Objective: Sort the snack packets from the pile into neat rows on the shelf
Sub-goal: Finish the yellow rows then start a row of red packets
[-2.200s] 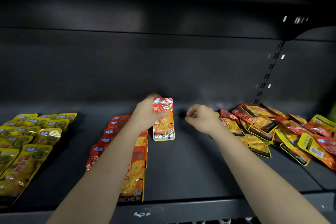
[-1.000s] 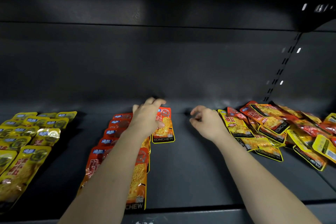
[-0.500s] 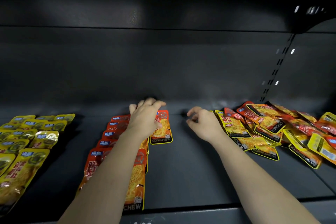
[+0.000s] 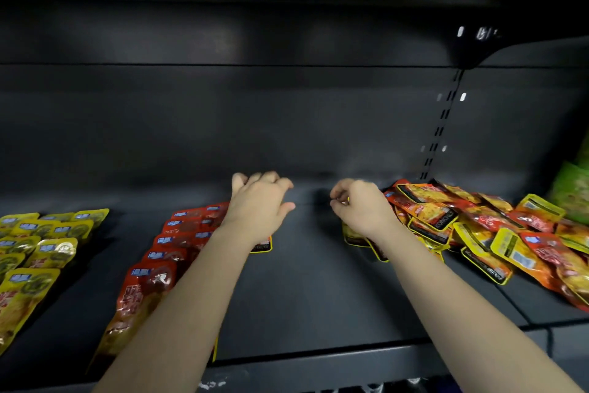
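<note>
Lifted since a moment ago, left grip [image 4: 258, 205] loosely spread over orange packet [image 4: 262, 246], flat on shelf [image 4: 302, 297], long axis front-to-back. Right grip [image 4: 360, 208] curled at pile [image 4: 478, 223]; hold impossible to tell.

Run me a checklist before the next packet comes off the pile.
1. Orange packet lying straight in its row: cannot tell, the left grip covers most of it.
2. Left grip free of that packet: cannot tell.
3. Right grip at the pile: ok.
4. Right grip holding a packet: cannot tell, fingers curled.
5. Bare shelf free for another row: ok.
</note>
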`<state>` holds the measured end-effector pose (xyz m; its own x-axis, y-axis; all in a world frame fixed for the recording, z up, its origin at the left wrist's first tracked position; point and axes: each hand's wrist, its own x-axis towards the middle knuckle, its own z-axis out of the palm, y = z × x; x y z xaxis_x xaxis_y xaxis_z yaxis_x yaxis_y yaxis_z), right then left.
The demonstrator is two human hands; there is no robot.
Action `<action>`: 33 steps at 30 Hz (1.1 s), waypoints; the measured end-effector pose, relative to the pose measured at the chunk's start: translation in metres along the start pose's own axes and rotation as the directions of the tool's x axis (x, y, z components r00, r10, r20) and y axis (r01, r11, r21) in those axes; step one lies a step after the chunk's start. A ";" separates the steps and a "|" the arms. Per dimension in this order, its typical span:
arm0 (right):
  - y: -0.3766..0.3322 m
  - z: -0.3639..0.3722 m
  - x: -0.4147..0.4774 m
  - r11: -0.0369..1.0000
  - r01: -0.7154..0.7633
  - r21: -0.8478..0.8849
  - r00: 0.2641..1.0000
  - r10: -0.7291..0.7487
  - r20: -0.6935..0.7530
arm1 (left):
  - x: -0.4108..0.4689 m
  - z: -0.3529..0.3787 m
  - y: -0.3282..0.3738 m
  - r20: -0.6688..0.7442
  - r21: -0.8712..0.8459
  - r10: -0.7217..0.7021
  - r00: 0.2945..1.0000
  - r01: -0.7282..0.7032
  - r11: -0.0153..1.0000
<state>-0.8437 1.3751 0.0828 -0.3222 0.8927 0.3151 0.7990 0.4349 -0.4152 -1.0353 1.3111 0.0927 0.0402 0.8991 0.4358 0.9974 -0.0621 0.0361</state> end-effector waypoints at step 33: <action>0.109 -0.058 -0.015 0.970 0.000 -0.244 0.984 -0.044 -0.174 | 0.031 0.045 0.122 0.059 -0.120 0.034 0.998 -0.027 0.992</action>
<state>-0.7225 1.4025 0.0825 -0.2637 0.8385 0.4769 0.8988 0.3931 -0.1940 -0.9099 1.3509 0.0703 0.0776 0.9203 0.3834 0.9817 -0.1376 0.1317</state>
